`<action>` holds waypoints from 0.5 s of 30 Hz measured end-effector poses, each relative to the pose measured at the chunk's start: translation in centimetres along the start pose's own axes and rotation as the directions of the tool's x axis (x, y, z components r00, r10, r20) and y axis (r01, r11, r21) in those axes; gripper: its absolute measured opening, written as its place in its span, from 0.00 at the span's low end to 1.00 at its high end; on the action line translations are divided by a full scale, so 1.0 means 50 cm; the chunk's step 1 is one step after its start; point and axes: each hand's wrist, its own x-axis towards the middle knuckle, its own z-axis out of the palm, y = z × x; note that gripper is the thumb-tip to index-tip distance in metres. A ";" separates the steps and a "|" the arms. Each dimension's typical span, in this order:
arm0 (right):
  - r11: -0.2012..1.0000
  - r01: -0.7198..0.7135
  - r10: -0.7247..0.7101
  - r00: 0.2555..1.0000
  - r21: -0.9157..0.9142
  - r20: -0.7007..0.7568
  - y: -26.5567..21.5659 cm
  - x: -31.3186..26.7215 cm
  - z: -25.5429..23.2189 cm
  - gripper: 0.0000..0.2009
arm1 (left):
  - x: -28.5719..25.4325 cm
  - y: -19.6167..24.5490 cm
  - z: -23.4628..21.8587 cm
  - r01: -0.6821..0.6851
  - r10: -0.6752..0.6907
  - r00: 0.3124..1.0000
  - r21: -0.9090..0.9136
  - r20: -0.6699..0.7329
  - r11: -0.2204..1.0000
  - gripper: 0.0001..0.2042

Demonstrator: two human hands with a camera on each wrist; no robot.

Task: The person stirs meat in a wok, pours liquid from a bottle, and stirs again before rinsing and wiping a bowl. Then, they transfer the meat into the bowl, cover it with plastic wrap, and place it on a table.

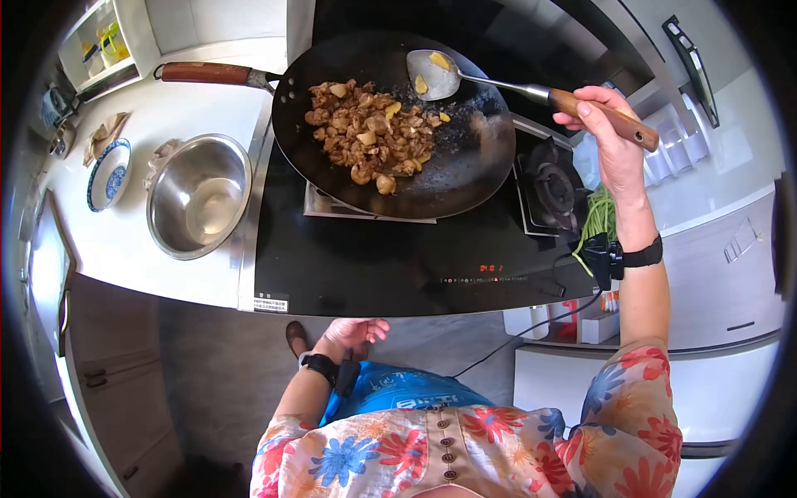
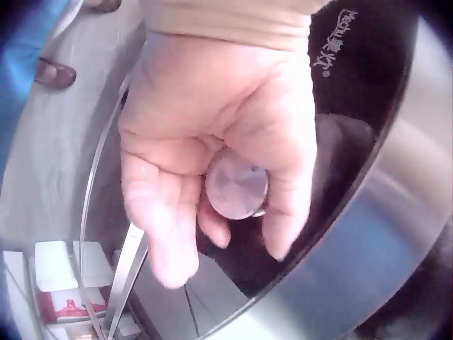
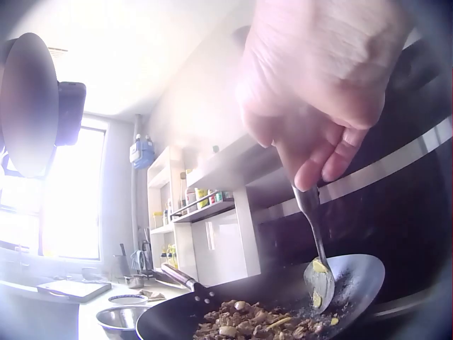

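A dark wok holds browned meat pieces. My right hand grips the wooden handle of a metal spatula, whose blade rests in the wok with yellow slices on it. In the right wrist view, my right hand is above the spatula blade. Below the cooktop's front edge is my left hand. In the left wrist view, the thumb and fingers of my left hand curl round a round, shiny, knob-like disc.
Left of the black cooktop, a steel bowl and a blue-patterned bowl stand on the white counter. A second burner and green vegetables are at right. A black cable hangs from the right wrist.
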 end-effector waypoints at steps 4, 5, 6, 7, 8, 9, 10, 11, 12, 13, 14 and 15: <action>0.998 0.014 -0.016 1.000 0.056 0.023 0.014 0.006 0.025 0.08 | 0.000 -0.004 0.035 0.103 -0.014 0.890 0.171 -0.457 0.980 0.13; 0.997 0.016 -0.018 0.999 0.077 0.031 0.016 0.007 0.034 0.08 | 0.004 0.000 0.057 0.174 0.032 0.782 0.268 -0.622 0.948 0.12; 0.998 0.025 -0.027 0.999 0.055 0.045 0.019 0.008 0.041 0.08 | 0.004 0.010 0.100 0.223 0.127 0.707 0.390 -0.696 0.893 0.13; 0.998 0.027 -0.029 0.999 0.061 0.042 0.018 0.006 0.050 0.08 | 0.010 0.011 0.116 0.224 0.131 0.703 0.393 -0.699 0.892 0.13; 0.996 0.002 -0.009 0.997 0.088 0.082 0.016 0.005 0.059 0.08 | 0.015 0.011 0.126 0.308 0.177 0.628 0.451 -0.758 0.838 0.13; 0.993 -0.024 0.010 0.992 0.113 0.123 0.013 0.004 0.065 0.09 | 0.016 0.013 0.134 0.395 0.230 0.550 0.493 -0.803 0.775 0.13; 0.993 -0.047 0.028 0.985 0.113 0.167 0.005 0.002 0.068 0.08 | 0.015 0.015 0.140 0.395 0.232 0.549 0.494 -0.803 0.775 0.13; 0.992 -0.046 0.027 0.985 0.114 0.168 -0.006 0.000 0.070 0.08 | 0.012 0.019 0.149 0.428 0.271 0.558 0.552 -0.784 0.716 0.14; 0.996 -0.032 0.016 0.981 0.081 0.193 -0.019 -0.003 0.073 0.08 | 0.006 0.026 0.158 0.458 0.308 0.569 0.605 -0.762 0.651 0.14; 0.999 -0.018 0.007 0.976 0.048 0.217 -0.031 -0.002 0.075 0.08 | -0.012 0.035 0.168 0.457 0.309 0.571 0.607 -0.761 0.650 0.14; 0.998 -0.042 0.031 0.979 0.051 0.201 -0.038 0.003 0.067 0.08 | -0.042 0.056 0.199 0.455 0.283 0.640 0.649 -0.715 0.610 0.14; 0.999 -0.024 0.018 0.986 0.032 0.167 -0.050 0.009 0.054 0.08 | -0.072 0.075 0.219 0.446 0.252 0.704 0.690 -0.664 0.570 0.13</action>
